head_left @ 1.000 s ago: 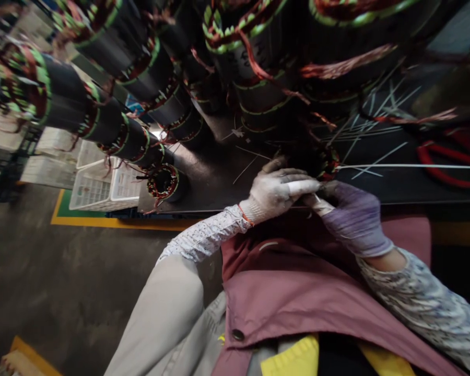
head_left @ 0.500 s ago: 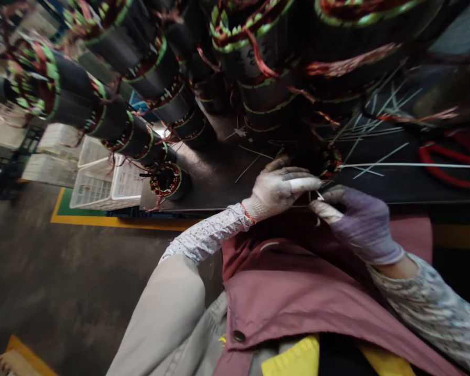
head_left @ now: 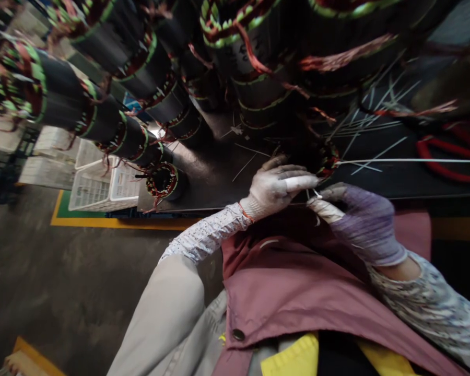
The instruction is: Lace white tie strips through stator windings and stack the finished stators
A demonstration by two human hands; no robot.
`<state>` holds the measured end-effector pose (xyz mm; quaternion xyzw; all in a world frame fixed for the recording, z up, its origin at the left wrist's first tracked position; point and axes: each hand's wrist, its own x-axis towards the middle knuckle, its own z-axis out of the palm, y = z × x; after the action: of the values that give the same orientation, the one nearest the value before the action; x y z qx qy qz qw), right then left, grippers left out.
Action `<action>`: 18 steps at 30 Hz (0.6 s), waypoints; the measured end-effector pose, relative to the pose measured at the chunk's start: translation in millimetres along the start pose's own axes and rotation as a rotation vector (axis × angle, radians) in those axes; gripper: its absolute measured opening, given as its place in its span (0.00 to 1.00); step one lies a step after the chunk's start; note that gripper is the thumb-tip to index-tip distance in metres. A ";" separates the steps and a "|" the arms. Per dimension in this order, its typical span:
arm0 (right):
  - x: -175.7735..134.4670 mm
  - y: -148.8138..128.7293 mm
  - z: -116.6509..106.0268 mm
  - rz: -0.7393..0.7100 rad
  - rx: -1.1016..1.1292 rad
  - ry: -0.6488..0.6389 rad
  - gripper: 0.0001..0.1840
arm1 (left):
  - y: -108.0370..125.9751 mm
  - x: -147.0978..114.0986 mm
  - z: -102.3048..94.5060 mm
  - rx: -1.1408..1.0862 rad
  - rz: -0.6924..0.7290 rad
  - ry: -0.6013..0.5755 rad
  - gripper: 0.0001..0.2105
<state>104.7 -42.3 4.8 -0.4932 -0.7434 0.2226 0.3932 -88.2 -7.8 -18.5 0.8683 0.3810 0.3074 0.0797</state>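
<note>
My left hand, in a white glove, lies around the near side of a dark motor stator at the table's front edge. Its fingers stretch right along the stator, and its thumb is on the far side. Red windings and green insulation show at the stator's rim; most of the body is in shadow. Close by, my right hand, in a purple glove with pale fingertips, pinches the curled end of a white cable tie. Another white tie sticks out straight to the right from the stator's rim.
Tall stacks of stators with loose copper leads crowd the back and left. A single small stator stands near the left front corner. White strips and red-handled scissors lie at right. White baskets stand beyond the table.
The view has shifted slightly, so the stacks appear a little further left. Both hands stay close together at the stator, the right still pinching the tie end.
</note>
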 end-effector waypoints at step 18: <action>-5.9 -15.7 -40.1 -0.344 -0.141 -0.081 0.15 | 4.2 0.2 -3.3 -0.091 -0.057 0.096 0.19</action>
<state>129.4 -56.5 37.7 -0.3758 -0.8458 0.1189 0.3596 -87.5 -10.9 -14.2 0.8368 0.3947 0.3632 0.1096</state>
